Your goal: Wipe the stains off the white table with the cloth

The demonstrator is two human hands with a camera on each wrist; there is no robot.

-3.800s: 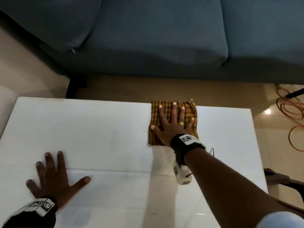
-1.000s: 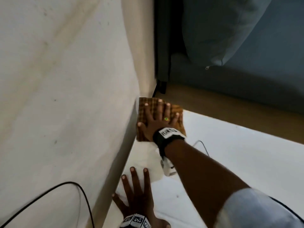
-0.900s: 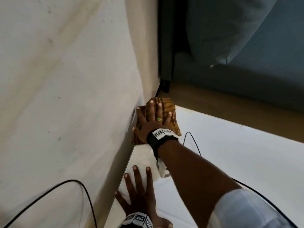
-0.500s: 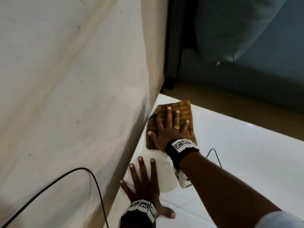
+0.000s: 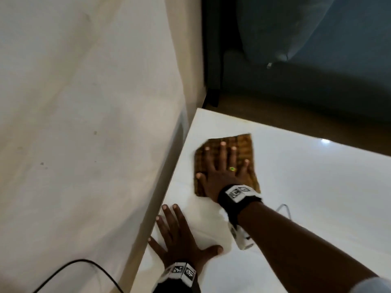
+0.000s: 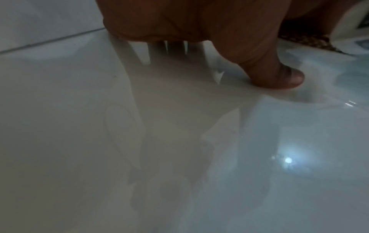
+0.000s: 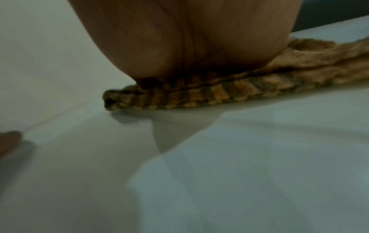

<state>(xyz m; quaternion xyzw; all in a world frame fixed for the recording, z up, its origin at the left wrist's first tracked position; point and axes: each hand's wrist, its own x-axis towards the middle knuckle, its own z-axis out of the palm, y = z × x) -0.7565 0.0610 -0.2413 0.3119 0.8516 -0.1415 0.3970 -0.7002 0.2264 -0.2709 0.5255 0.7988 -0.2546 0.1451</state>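
Observation:
A folded orange-brown checked cloth (image 5: 245,144) lies flat near the far left corner of the glossy white table (image 5: 317,187). My right hand (image 5: 222,166) presses down on it with fingers spread straight; in the right wrist view the palm sits on the cloth's folded edge (image 7: 219,93). My left hand (image 5: 179,233) rests flat on the table close to its left edge, just nearer to me than the cloth, fingers spread. The left wrist view shows its thumb (image 6: 279,75) touching the tabletop (image 6: 179,141). No stains stand out on the shiny surface.
Pale floor (image 5: 84,123) runs along the table's left edge, with a black cable (image 5: 84,265) lying on it. A blue-grey sofa (image 5: 306,60) and its dark leg (image 5: 212,98) stand beyond the far edge. A thin wire (image 5: 284,210) trails by my right forearm.
My right hand has slid the cloth away from the table's left edge, a little toward the right and nearer me. The left hand stays flat on the table. The head view has shifted.

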